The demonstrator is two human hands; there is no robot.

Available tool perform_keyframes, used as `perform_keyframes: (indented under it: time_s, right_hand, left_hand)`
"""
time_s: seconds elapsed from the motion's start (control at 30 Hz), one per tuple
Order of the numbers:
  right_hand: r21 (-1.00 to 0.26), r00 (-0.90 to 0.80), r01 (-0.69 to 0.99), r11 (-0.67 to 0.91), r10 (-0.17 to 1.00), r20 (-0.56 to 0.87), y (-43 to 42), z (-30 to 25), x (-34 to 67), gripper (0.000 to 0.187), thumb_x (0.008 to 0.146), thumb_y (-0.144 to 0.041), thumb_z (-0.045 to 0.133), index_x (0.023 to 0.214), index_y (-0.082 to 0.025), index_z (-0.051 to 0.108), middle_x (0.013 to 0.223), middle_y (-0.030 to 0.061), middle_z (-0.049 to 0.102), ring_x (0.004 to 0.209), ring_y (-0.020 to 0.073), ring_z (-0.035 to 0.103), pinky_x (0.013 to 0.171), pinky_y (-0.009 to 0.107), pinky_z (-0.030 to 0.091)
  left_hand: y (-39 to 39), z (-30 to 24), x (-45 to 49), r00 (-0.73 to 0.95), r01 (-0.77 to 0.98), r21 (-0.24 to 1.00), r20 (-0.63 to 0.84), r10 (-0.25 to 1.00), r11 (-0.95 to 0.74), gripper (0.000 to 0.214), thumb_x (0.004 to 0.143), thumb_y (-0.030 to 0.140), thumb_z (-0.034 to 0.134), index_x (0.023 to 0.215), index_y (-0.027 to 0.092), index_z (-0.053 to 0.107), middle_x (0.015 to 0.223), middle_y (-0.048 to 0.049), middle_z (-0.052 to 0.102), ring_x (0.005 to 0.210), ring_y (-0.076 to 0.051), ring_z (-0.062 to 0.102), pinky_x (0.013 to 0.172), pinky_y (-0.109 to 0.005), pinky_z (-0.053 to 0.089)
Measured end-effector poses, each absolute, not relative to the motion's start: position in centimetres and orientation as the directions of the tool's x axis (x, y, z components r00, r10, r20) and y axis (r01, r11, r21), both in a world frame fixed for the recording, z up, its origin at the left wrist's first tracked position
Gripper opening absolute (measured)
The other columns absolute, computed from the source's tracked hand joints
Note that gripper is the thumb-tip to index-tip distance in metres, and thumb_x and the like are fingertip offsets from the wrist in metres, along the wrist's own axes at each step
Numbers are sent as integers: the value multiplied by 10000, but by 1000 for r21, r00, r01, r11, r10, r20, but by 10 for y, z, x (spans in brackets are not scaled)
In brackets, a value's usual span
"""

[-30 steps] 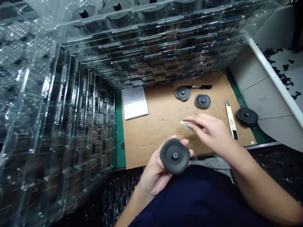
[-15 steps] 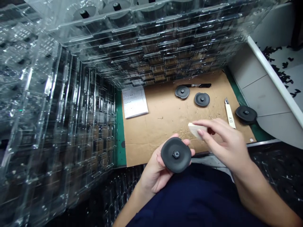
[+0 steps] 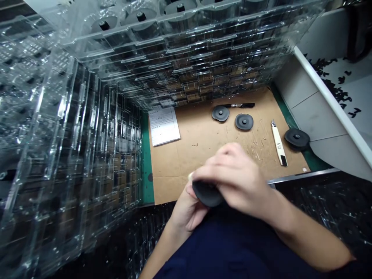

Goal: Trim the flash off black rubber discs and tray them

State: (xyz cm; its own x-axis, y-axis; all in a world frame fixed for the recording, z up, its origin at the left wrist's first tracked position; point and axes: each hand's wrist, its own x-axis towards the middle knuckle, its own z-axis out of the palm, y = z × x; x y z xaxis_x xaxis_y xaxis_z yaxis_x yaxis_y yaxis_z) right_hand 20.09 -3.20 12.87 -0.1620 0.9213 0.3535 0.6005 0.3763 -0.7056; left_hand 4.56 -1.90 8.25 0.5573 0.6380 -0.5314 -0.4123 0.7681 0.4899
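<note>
My left hand [image 3: 186, 213] grips a black, rounded disc-shaped part [image 3: 207, 197] low in front of my body, its fingers around the far edge. Over the top of that part lies my right hand [image 3: 236, 178], fingers curled and slightly blurred. A cream-white pad [image 3: 190, 176] peeks out at the disc's far-left edge, beneath my right fingertips; most of it is hidden. The disc's centre hub is covered by my right hand.
Cardboard [image 3: 186, 162] covers the green bench mat, bearing two black discs [image 3: 244, 121], a marker [image 3: 240, 105], a white-handled craft knife [image 3: 279, 143] and a paper form [image 3: 164, 126]. Another black disc [image 3: 297, 138] lies right. Clear plastic tray stacks [image 3: 188, 58] wall the back and left.
My right hand has moved left with the white pad, from beside the disc to over it. The disc now sits slightly further left, partly covered.
</note>
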Motion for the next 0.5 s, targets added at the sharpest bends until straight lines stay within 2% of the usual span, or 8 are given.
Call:
perform_keyframes:
  time_s: [0.1,0.2,0.27,0.4,0.5]
  right_hand:
    - [-713,1,686,145,980,200,-32,128,214,219,880,-135,533,1012,-246,668,914,-11,700,832,170,522,813,356,394]
    - [-779,199,626,27,961,193,-38,119,223,178,893,-196,547,1014,-253,665,921,3,688,814,155,545,776,317,420]
    - [-814,295,577,-71,947,127,-46,104,224,170,896,-233,543,1018,-244,661,897,10,671,744,139,542,704,283,434]
    - [-812,259,535,-234,960,-106,-71,58,224,209,900,-289,512,1035,-227,658,889,17,665,646,119,553,594,247,447]
    - [-797,199,541,-267,962,-187,-86,28,224,219,894,-296,503,1006,-215,673,846,22,681,617,123,579,572,248,465]
  left_hand:
    - [-16,85,41,639,-425,448,-468,611,787,562,598,456,778,1087,213,646,1129,-65,653,948,-233,654,887,-314,507]
    - [-14,89,37,668,-443,433,-425,611,785,625,609,475,759,1177,270,598,1313,-98,557,1005,-271,651,902,-342,498]
    - [-14,91,36,653,-449,435,-436,619,780,622,634,485,735,1200,280,582,1356,-107,522,1046,-278,636,931,-346,481]
    - [-14,89,35,655,-457,404,-449,608,792,594,658,483,718,1196,269,581,1326,-98,552,1114,-286,599,975,-357,453]
    - [-13,88,36,643,-464,404,-459,614,788,571,657,484,718,1169,265,589,1260,-84,598,1154,-296,569,979,-383,455]
